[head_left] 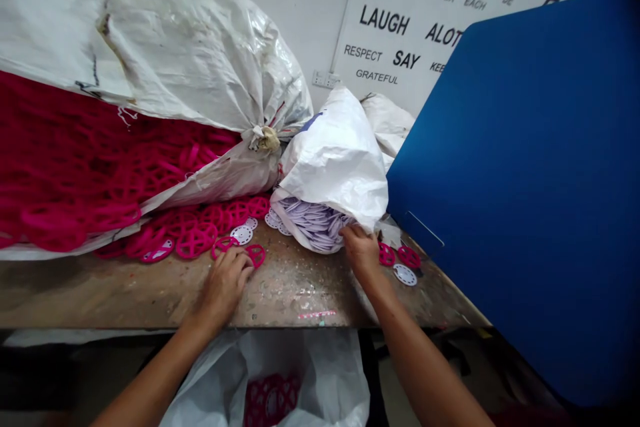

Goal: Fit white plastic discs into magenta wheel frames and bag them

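"Starting nearest: below the table (295,290)?"
"Open white sack (330,373), pink wheels (260,403) inside."
"Left hand (227,280)?"
"Curled over a pink ring (257,255); grasp or mere touch, not discernible."
"Right hand (361,250)?"
"Bent fingertips at the right edge of the white bag (335,153)'s mouth; any pinch, hidden."
"Lilac discs (315,223)?"
"In that mouth, just left of the right hand, the nearer one; bag's long axis running away, wallward."
"Upper left?"
"Knotted large sack (200,47), side gaping, pink rings (100,160) within."
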{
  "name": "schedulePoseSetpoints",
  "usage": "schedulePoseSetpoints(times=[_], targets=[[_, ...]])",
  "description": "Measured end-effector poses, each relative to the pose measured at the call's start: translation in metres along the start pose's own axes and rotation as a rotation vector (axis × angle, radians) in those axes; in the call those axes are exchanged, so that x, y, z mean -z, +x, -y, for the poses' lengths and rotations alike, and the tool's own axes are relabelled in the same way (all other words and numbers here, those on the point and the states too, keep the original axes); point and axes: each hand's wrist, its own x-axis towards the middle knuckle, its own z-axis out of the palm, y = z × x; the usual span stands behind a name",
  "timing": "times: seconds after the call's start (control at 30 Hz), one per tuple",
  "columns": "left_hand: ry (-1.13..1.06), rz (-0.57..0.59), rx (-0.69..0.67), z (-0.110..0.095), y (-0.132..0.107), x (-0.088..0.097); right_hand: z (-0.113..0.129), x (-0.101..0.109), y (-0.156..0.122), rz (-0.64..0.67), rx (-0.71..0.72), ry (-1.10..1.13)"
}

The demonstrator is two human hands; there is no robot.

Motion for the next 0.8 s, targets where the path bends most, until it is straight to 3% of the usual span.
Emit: schedulePoseSetpoints(times=[0.1,0.2,0.27,0.33,0.43,0.5,0.67,0.8], targets=[[-0.545,-0.023,0.305,-0.018,-0.021,0.005,0.005,0.006,-0.018,-0.050,-0.062,0.205],[-1.130,0.052,0.684,-0.035,-0.043,0.009,0.018,0.006,-0.043,-0.096,-0.298,0.681],[-1.397,0.061,0.845,-0.045,-0.054,0.010,0.034,0.004,-0.057,-0.083,-0.434,0.962],[-1.545,0.043,0.922,-0.052,-0.059,0.010,0.055,0.002,-0.068,-0.028,-0.491,1.160],[-1.611,0.038,0.944,-0.061,-0.062,0.009,0.091,0.000,-0.080,0.156,-0.464,1.294],[-1.583,0.040,0.917,-0.066,-0.063,0.008,0.109,-0.002,-0.087,0.259,-0.376,1.222],[-1.293,0.030,0.762,-0.072,-0.069,0.008,0.129,-0.010,-0.097,0.239,-0.075,0.949],[-1.117,0.009,0.683,-0.068,-0.072,0.005,0.132,-0.016,-0.097,0.277,-0.027,0.981]])
